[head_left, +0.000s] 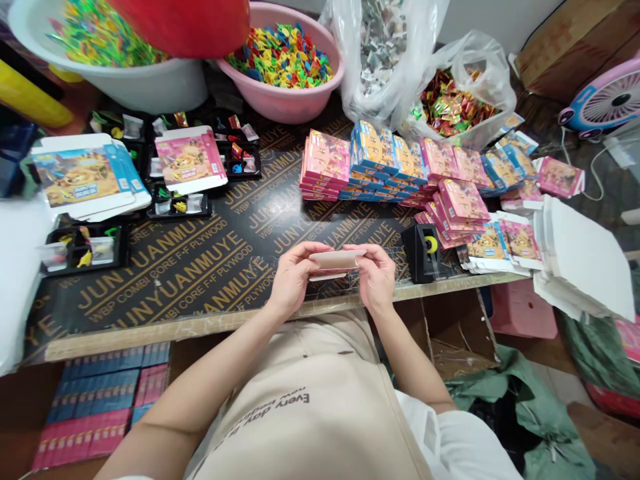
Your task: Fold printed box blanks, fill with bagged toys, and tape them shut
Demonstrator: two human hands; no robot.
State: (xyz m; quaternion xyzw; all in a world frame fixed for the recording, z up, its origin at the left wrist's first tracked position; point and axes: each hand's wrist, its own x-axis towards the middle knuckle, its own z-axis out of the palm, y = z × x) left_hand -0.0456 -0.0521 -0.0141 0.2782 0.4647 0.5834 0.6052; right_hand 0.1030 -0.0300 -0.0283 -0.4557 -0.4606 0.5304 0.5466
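Note:
Close to the table's front edge, my left hand [294,275] and my right hand [375,272] grip a small cardboard box [336,260] between them. One hand is at each end, with fingers bent around it. A pale flap stands up along its top, and its printed faces are mostly hidden from me. Just right of my right hand stands a black tape dispenser [419,257] with a yellow roll. Beyond my hands rise stacks of pink boxes [327,159] and blue boxes [373,150].
At left, black trays [85,250] of small toys lie beside flat blue cartons [83,173] and pink cartons [187,160]. Tubs of plastic pieces, including a pink tub [290,100], line the back. White card sheets [583,257] overhang the right edge; a fan [610,100] stands behind.

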